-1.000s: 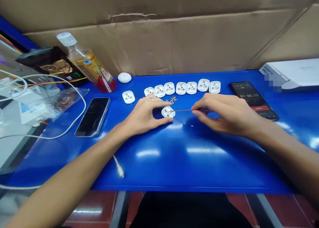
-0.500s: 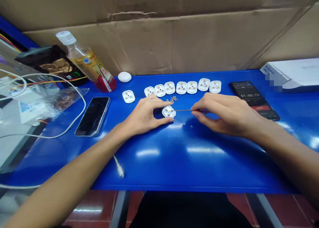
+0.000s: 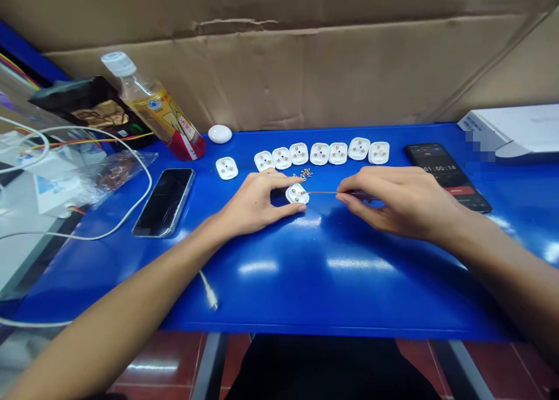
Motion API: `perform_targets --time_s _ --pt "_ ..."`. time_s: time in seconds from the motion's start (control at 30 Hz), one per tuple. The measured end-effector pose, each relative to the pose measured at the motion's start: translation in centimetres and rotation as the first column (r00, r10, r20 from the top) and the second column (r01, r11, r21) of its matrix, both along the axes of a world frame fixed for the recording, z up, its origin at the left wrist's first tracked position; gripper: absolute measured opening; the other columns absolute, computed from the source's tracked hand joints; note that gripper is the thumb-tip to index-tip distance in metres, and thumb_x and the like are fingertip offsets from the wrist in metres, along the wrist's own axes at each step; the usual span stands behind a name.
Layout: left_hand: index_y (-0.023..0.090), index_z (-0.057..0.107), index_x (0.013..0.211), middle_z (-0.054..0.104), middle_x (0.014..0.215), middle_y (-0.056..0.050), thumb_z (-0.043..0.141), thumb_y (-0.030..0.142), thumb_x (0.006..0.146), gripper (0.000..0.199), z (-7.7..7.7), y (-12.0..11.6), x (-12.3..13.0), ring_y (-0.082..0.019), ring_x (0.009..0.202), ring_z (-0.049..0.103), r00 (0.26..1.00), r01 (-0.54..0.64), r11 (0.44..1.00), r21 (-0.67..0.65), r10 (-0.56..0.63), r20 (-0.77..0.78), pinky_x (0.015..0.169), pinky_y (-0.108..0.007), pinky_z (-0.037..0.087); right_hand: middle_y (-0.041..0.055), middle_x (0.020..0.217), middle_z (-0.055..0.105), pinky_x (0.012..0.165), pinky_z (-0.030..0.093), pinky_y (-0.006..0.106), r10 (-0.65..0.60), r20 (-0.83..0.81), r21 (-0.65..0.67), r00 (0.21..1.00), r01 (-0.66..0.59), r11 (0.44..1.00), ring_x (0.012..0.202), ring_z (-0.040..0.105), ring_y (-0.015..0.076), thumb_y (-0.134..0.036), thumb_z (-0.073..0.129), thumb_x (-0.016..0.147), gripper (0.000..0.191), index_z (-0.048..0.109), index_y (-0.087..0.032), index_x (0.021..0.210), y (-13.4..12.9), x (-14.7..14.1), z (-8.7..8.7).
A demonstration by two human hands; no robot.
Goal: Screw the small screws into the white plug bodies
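Note:
My left hand [image 3: 262, 201] grips a white square plug housing [image 3: 296, 195] on the blue table, thumb at its near edge and index finger at its far edge. Metal contacts show on the housing's upper face. My right hand [image 3: 393, 199] is closed on a screwdriver [image 3: 322, 193], whose handle is mostly hidden in the fingers. Its thin shaft points left, and the tip meets the housing's right side. Just behind lies a small pile of brass-coloured screws [image 3: 307, 173]. Several similar white housings [image 3: 320, 154] stand in a row farther back, and another housing [image 3: 226, 167] sits apart at the left.
A phone [image 3: 163, 202] lies left, beside a white cable [image 3: 131, 152], a plastic bag [image 3: 109, 176] and a tilted drink bottle [image 3: 163, 117]. A phone with a running timer [image 3: 449, 176] and a white box [image 3: 519, 129] are at the right. Cardboard [image 3: 283, 80] lines the back.
Both hands keep nearly the same pose on the housing and screwdriver. The view has shifted slightly, and the phone's timer has advanced.

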State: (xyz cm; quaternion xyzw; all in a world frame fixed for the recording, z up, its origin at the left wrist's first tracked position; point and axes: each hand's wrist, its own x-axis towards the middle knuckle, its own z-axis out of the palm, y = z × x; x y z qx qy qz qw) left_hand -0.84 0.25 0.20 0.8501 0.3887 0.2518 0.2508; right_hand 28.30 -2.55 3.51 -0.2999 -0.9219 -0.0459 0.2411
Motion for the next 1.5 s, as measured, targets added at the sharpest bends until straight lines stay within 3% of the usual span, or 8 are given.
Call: perform_targets --time_s 0.13,0.37,0.8,1.07,1.2,1.37,1.5 --pt "0.022 0.078 0.138 0.083 0.121 -0.010 0.086 0.050 0.090 0.057 -0.2 0.0 0.0 -0.029 0.108 0.077 1.000 0.005 1.000 0.006 -0.005 0.002 0.097 -0.041 0.060 0.0034 0.078 0.077 0.061 0.045 0.033 -0.023 0.054 0.034 0.998 0.021 0.999 0.064 0.069 0.0190 -0.027 0.056 0.110 0.022 0.070 -0.020 0.096 -0.2 -0.2 0.1" --pt "0.022 0.079 0.137 0.083 0.123 -0.010 0.086 0.051 0.091 0.055 -0.5 0.0 0.1 -0.030 0.110 0.077 1.000 0.009 1.000 0.022 -0.009 0.015 0.099 -0.042 0.060 0.0080 0.089 0.073 0.070 0.052 0.037 0.018 0.018 -0.036 1.000 -0.018 0.999 0.078 0.070 0.0235 -0.019 0.057 0.104 0.013 0.070 -0.018 0.102 -0.4 -0.5 0.5" --pt "0.021 0.079 0.126 0.082 0.125 -0.007 0.087 0.043 0.092 0.041 -0.4 -0.4 0.4 -0.027 0.112 0.075 0.999 0.029 0.999 0.041 -0.030 0.020 0.099 -0.040 0.056 0.0037 0.080 0.071 0.065 0.051 0.033 0.061 0.002 0.020 0.998 -0.061 0.998 0.070 0.066 0.0198 -0.017 0.060 0.102 0.010 0.070 -0.020 0.101 -0.1 -0.6 0.7" --pt "0.021 0.080 0.119 0.083 0.119 -0.005 0.091 0.040 0.088 0.037 -0.8 -0.3 0.3 -0.026 0.107 0.075 0.996 0.033 0.998 0.048 -0.037 0.084 0.098 -0.039 0.055 0.0026 0.081 0.073 0.064 0.050 0.032 0.045 0.006 -0.022 0.999 -0.045 0.999 0.069 0.068 0.0192 -0.019 0.056 0.105 0.012 0.068 -0.021 0.107 -0.5 -0.8 0.5" --pt "0.022 0.079 0.115 0.083 0.115 -0.004 0.090 0.041 0.089 0.034 -0.6 -0.4 0.3 -0.024 0.103 0.074 0.995 0.036 0.999 0.030 -0.039 0.091 0.094 -0.037 0.054 0.0047 0.084 0.071 0.067 0.052 0.033 0.069 0.018 -0.001 0.997 -0.069 0.998 0.074 0.067 0.0201 -0.017 0.057 0.104 0.011 0.067 -0.020 0.105 -0.6 -0.8 0.7" --pt "0.021 0.074 0.110 0.080 0.100 -0.001 0.092 0.043 0.084 0.038 -0.2 -0.5 0.3 -0.019 0.085 0.071 0.994 0.019 0.998 -0.062 -0.012 0.110 0.078 -0.030 0.051 0.0067 0.087 0.071 0.067 0.053 0.034 0.117 0.055 0.008 0.992 -0.118 0.993 0.076 0.065 0.0210 -0.012 0.059 0.101 0.012 0.068 -0.020 0.103 -0.7 -0.7 1.1" --pt "0.021 0.072 0.104 0.077 0.095 0.001 0.091 0.042 0.086 0.033 -0.2 -0.5 0.3 -0.016 0.083 0.068 0.990 0.045 0.996 -0.075 -0.034 0.138 0.077 -0.028 0.049 0.0076 0.090 0.072 0.067 0.053 0.034 0.134 0.078 0.036 0.988 -0.137 0.990 0.078 0.065 0.0213 -0.008 0.061 0.098 0.013 0.068 -0.018 0.103 -0.7 -0.7 1.0"
